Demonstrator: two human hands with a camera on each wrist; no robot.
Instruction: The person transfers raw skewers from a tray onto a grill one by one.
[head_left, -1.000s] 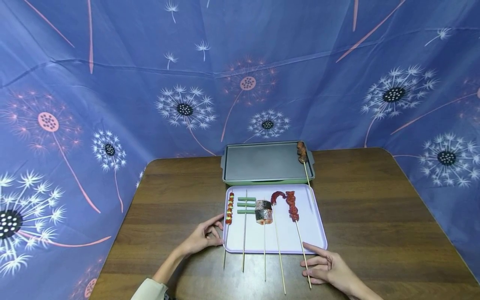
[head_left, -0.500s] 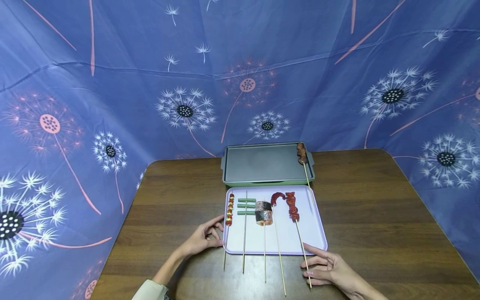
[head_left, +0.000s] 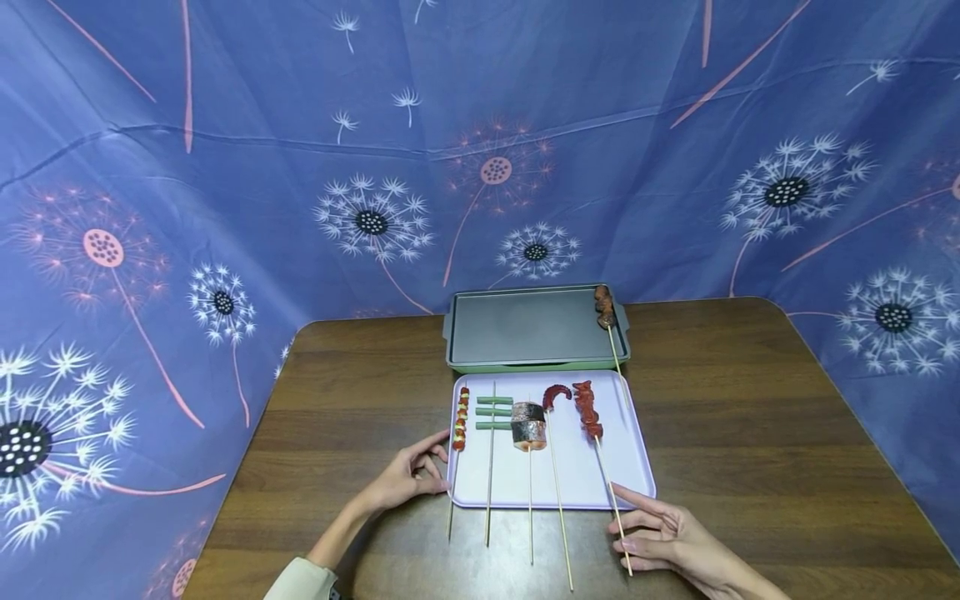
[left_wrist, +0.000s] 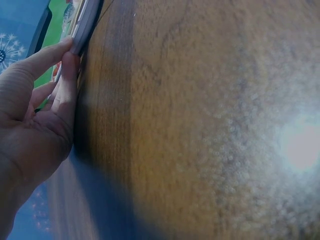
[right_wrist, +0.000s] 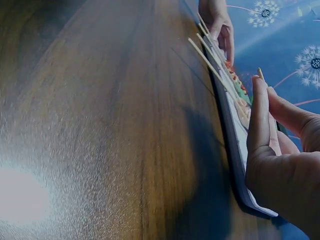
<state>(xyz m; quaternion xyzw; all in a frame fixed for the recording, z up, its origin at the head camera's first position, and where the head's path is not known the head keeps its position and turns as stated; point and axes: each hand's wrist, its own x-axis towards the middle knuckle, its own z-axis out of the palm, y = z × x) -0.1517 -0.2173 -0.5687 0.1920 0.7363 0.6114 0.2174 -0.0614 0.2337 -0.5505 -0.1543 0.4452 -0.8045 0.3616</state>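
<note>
In the head view, a white tray [head_left: 495, 492] with a lilac rim bears several food skewers. My left hand [head_left: 405, 477] pinches its left edge; the left wrist view shows thumb and finger [left_wrist: 69, 75] on the rim. At the tray's front right corner, my right hand [head_left: 667, 533] pinches the stick of a red meat skewer [head_left: 587, 410] near its lower end. Left of that lie a curled tentacle skewer [head_left: 555, 393], a skewer with dark-skinned chunks [head_left: 528, 427], a green-stick skewer [head_left: 493, 413] and a thin red-and-green skewer [head_left: 461, 421].
Behind the tray stands a grey griddle [head_left: 525, 325] with a green base, against a blue dandelion-print cloth [head_left: 637, 167]. A browned meat skewer [head_left: 603, 307] lies at the griddle's right end, its stick reaching over the tray. Wooden tabletop [head_left: 750, 417] extends on both sides.
My right hand has shifted slightly right, and the red meat skewer has moved a little right and up with it. The left hand keeps its place on the tray edge.
</note>
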